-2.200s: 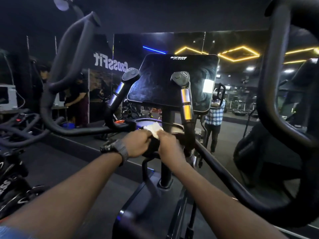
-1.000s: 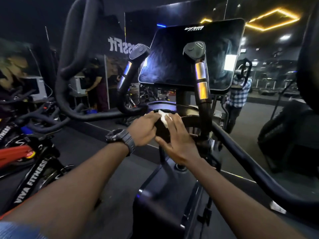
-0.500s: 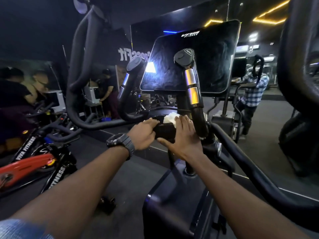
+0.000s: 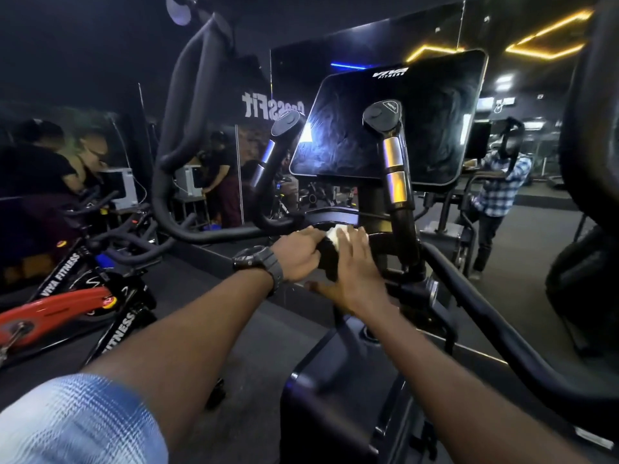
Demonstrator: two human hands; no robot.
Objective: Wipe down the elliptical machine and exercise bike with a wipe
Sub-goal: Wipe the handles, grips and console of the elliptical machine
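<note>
I stand at the black elliptical machine, its dark console (image 4: 422,105) straight ahead. Two short grips (image 4: 393,169) with silver bands rise in front of it. A white wipe (image 4: 332,235) lies on the black centre bar (image 4: 326,262) below the console. My right hand (image 4: 356,269) presses flat on the wipe with straight fingers, covering most of it. My left hand (image 4: 296,254), a black watch on its wrist, curls round the centre bar just left of the wipe. The red and black exercise bike (image 4: 67,299) stands at the lower left.
The elliptical's long swing arms curve up on the left (image 4: 197,105) and sweep across the lower right (image 4: 495,326). A mirror wall (image 4: 254,105) lies ahead, showing people and machines. A person in a checked shirt (image 4: 499,189) shows at the right.
My right hand has slid up and over the wipe, hiding more of it. My left hand stays on the centre bar. My view has shifted slightly left and back.
</note>
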